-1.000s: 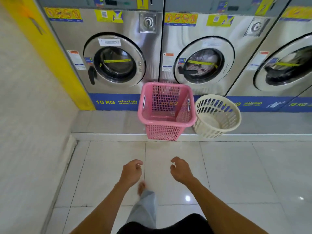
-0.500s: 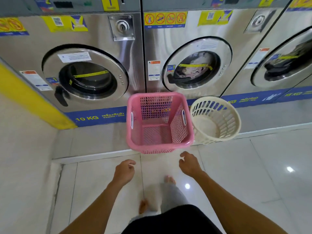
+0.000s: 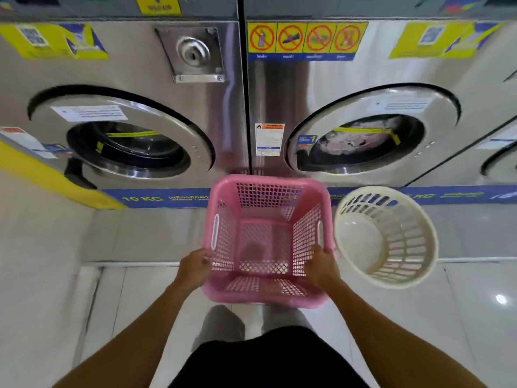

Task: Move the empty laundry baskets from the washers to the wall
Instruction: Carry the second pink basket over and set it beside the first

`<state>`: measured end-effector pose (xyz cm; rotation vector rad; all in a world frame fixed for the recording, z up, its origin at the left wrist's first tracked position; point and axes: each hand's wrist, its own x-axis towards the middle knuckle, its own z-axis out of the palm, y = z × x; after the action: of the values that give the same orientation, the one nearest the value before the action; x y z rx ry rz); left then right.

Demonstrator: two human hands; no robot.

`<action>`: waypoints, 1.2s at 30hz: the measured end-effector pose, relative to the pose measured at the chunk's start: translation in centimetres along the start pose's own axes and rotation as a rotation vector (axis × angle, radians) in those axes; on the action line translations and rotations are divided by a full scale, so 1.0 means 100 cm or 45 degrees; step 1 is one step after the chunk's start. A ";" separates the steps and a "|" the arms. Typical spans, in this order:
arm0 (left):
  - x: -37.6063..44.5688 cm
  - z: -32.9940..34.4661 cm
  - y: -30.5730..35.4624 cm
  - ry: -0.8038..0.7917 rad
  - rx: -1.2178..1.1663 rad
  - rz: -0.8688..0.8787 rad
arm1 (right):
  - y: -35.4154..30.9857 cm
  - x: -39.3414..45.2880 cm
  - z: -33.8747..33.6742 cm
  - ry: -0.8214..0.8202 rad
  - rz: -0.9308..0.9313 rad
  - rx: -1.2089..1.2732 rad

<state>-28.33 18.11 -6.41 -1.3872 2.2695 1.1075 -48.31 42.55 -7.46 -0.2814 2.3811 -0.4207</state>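
Observation:
An empty square pink laundry basket [image 3: 265, 239] stands in front of the washers, at the middle of the head view. My left hand [image 3: 194, 267] is closed over the near left part of its rim. My right hand [image 3: 321, 267] is closed over the near right part of the rim, fingers inside the basket. An empty round cream laundry basket [image 3: 387, 236] leans right beside the pink one, tilted toward me on the raised step.
Steel front-load washers fill the back: the left one [image 3: 128, 147] has an empty drum, the right one [image 3: 363, 141] holds clothes. A raised tiled step [image 3: 156, 236] runs under them. A pale wall [image 3: 33, 261] with a yellow stripe stands on the left. White floor tiles [image 3: 419, 317] lie below.
I have stepped close to the washers. Both hands went forward from open in the air and took hold of the pink basket's near rim.

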 end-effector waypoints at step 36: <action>-0.040 0.023 -0.053 0.342 -0.067 -0.434 | -0.046 0.087 -0.047 -0.128 -0.566 -0.334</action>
<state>-22.19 21.01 -8.26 -1.9571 2.0681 0.9202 -57.44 36.60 -7.65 -0.9399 2.2648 -0.2834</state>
